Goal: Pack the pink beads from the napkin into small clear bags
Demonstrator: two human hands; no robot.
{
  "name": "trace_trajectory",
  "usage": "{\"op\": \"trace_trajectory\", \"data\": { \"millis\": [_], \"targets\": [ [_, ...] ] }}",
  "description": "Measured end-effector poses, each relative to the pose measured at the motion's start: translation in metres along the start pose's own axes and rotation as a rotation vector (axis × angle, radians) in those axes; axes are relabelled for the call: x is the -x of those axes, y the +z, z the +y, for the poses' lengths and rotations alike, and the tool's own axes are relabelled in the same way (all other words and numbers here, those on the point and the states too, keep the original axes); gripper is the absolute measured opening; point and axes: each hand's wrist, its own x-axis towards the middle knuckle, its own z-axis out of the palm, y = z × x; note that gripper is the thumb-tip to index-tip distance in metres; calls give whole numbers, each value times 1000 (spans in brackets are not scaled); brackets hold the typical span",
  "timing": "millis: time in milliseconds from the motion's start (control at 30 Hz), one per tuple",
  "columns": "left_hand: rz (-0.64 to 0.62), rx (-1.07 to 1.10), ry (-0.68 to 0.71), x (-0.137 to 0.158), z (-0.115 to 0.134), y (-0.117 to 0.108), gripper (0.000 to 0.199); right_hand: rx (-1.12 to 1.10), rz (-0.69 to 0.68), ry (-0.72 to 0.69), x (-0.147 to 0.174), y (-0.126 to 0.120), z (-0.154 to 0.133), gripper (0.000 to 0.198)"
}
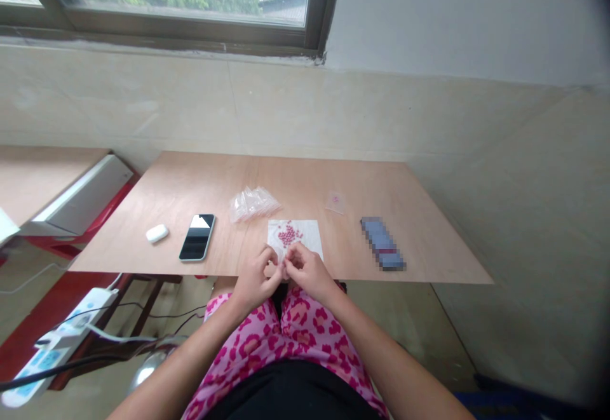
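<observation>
My left hand (260, 275) and my right hand (307, 270) meet at the table's front edge, fingertips pinched close together. Whatever lies between the fingers is too small to make out. Just beyond them is a white paper sheet (312, 232), partly covered by my hands. A cluster of small pinkish-red beads (288, 234) is spread on that sheet. Behind it to the left lies a heap of clear plastic bags (252, 204). To the right, one small clear bag (335, 203) lies flat with something pink in it.
On the wooden table (333, 172), a phone (197, 237) and a white earbud case (157, 234) lie left. A blurred-out dark rectangular object (383, 244) lies right. Below left, a power strip (61, 337) with cables rests on a red bench (28, 318). The wall stands behind the table.
</observation>
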Motion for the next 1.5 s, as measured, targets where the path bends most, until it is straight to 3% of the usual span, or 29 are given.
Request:
{"op": "trace_trajectory", "data": {
  "millis": [133,200,400,533,700,1067,1267,1500],
  "targets": [
    [-22,-7,178,0,1,-4,67,-171,-50,15,-2,-3,-4,4],
    [-91,-17,203,1,-3,-3,79,-230,-78,62,-3,-5,-6,6],
    [-136,6,97,3,-19,1,73,-213,-109,221,-6,-9,-3,22],
    [-160,34,45,2,-21,0,78,-129,-94,187,-6,-13,2,26],
    [-155,58,80,-1,-17,-4,68,-101,-95,186,-6,-15,1,27],
    [-156,-16,205,-5,-6,-10,58,-96,-255,164,-4,-19,-13,33],
    [-164,-33,203,-4,-10,-8,55,-1,-221,116,-3,-15,-8,20],
    [-156,-26,151,-3,-13,-4,65,-122,-194,211,-3,-13,-5,27]
  ]
}}
